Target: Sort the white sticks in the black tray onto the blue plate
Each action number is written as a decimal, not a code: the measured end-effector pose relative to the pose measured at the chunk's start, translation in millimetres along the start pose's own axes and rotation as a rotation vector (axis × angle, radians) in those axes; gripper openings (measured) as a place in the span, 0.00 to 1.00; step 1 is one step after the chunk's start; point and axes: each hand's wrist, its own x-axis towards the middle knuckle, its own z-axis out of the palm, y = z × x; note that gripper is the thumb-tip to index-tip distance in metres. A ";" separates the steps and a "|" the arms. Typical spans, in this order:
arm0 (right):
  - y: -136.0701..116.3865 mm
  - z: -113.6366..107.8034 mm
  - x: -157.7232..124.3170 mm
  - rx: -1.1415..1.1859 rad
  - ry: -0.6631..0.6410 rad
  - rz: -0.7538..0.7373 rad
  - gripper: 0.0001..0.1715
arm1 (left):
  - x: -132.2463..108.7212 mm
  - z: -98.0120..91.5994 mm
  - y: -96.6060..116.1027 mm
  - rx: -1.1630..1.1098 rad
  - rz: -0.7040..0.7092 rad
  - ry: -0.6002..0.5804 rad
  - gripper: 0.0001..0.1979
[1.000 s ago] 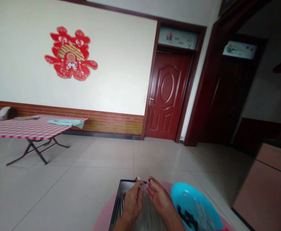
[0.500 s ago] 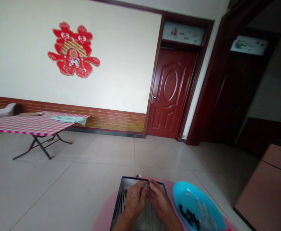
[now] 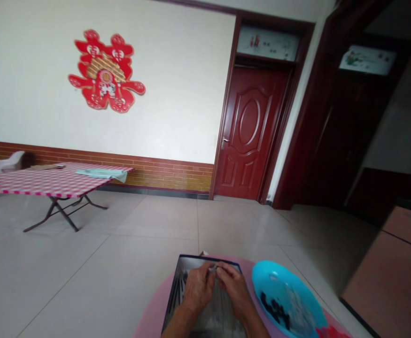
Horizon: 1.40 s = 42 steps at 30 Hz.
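Both hands meet over a dark-rimmed shallow box [image 3: 208, 257] on a pink round surface [image 3: 152, 307]. My left hand [image 3: 198, 285] has its fingers bent and pressed together at a small pale piece, too small to name. My right hand [image 3: 234, 284] pinches at the same spot, its fingertips touching or nearly touching those of the left. Several thin dark rods [image 3: 179, 290] lie along the box's left side. Beside the right forearm stands a blue basin [image 3: 261, 271] with black pieces [image 3: 275, 310] and clear, thin pieces [image 3: 298, 310] in it.
Something red [image 3: 332, 332] lies at the basin's lower right. A pinkish cabinet or box [image 3: 388, 277] stands on the right. Farther back at the left is a folding table [image 3: 50, 182] with a checked cover and a pale green cloth [image 3: 101, 174]. A red door [image 3: 249, 134] is behind.
The view has shifted slightly. My right hand's fingers have bent a little more around the small piece, and more of the red thing shows by the basin.
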 end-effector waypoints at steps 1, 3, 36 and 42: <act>-1.3 -0.3 -0.1 -0.021 0.005 0.001 0.18 | 0.3 -0.5 0.0 -0.003 -0.012 -0.016 0.13; -3.3 -1.4 -0.2 -0.062 0.016 0.009 0.17 | 0.3 -0.3 -1.9 -0.007 0.011 -0.025 0.11; 6.1 -4.0 0.4 -0.755 0.015 -0.309 0.24 | -5.8 8.0 -7.5 0.207 0.196 -0.008 0.11; 6.2 -6.7 0.8 -0.723 0.038 -0.304 0.20 | -6.1 9.4 -7.9 0.200 0.184 -0.001 0.12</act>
